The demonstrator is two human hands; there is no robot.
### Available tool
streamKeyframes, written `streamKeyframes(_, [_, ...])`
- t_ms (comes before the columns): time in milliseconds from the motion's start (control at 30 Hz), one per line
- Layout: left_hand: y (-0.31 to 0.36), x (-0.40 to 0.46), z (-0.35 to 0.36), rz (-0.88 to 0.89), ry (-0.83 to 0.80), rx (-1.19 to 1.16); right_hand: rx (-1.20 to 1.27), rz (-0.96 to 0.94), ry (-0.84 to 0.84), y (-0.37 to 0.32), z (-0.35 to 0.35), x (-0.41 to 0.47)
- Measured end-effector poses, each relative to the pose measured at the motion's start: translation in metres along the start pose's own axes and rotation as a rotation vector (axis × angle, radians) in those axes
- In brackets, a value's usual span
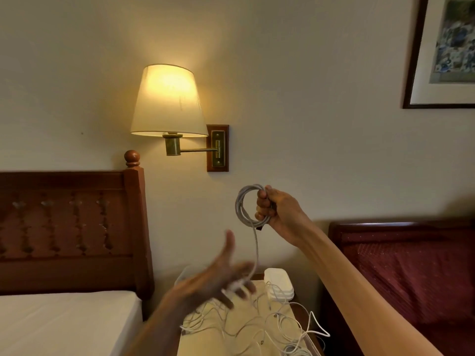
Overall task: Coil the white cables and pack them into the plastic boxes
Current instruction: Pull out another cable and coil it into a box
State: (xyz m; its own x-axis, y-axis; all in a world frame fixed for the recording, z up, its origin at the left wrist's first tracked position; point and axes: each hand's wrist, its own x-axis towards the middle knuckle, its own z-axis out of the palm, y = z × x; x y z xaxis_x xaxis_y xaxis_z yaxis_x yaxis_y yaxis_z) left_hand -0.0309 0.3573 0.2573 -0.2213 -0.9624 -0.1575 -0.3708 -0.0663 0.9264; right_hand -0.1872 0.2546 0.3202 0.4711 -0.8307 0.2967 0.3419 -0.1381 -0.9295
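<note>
My right hand (276,210) is raised in front of the wall and grips a round coil of white cable (243,206). A loose tail of that cable hangs straight down to my left hand (218,278), which is blurred, fingers spread, with the tail running across its fingers. Below both hands a tangle of loose white cables (246,327) is spread over the nightstand top (205,343). A stack of white plastic boxes (279,283) with their lids shut sits at the back of the nightstand by the wall.
A bed with a white sheet (64,322) and carved wooden headboard (72,227) stands on the left. A dark red padded headboard (411,273) is on the right. A lit wall lamp (168,104) hangs above, and a framed picture (447,52) at top right.
</note>
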Motion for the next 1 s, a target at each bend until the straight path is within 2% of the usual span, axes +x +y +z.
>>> streamKeyframes(100, [0.025, 0.003, -0.043, 0.142, 0.441, -0.204, 0.066, 0.030, -0.097, 0.001, -0.002, -0.005])
streamKeyframes(133, [0.034, 0.005, -0.052, 0.251, 0.548, -0.196, 0.092, 0.037, -0.139, 0.002, 0.000, -0.006])
streamKeyframes(167, [0.043, 0.006, -0.055, 0.344, 0.583, -0.187, 0.120, 0.042, -0.175, 0.003, 0.002, -0.007])
streamKeyframes(233, [0.055, 0.007, -0.051, 0.398, 0.482, -0.198, 0.152, 0.048, -0.208, 0.005, 0.006, -0.008])
streamKeyframes(367, [0.061, 0.006, -0.042, 0.323, 0.297, -0.242, 0.131, 0.072, -0.151, 0.007, 0.011, -0.011])
streamKeyframes(467, [0.058, 0.009, -0.038, 0.282, 0.220, -0.400, 0.219, 0.114, -0.173, 0.013, 0.015, -0.014])
streamKeyframes(567, [0.056, 0.018, -0.026, 0.255, 0.393, -0.487, 0.056, -0.001, 0.007, 0.027, 0.018, -0.016])
streamKeyframes(667, [0.051, 0.026, -0.021, 0.284, 0.568, -0.505, -0.321, -0.198, 0.262, 0.040, 0.023, -0.030])
streamKeyframes(733, [0.050, 0.029, -0.025, 0.294, 0.627, -0.556, -0.478, -0.275, 0.312, 0.045, 0.027, -0.045])
streamKeyframes(900, [0.041, 0.037, -0.031, 0.294, 0.716, -0.596, -0.319, -0.326, 0.232, 0.051, 0.031, -0.067])
streamKeyframes(1000, [0.039, 0.038, -0.031, 0.306, 0.720, -0.627, -0.254, -0.411, 0.260, 0.051, 0.032, -0.066])
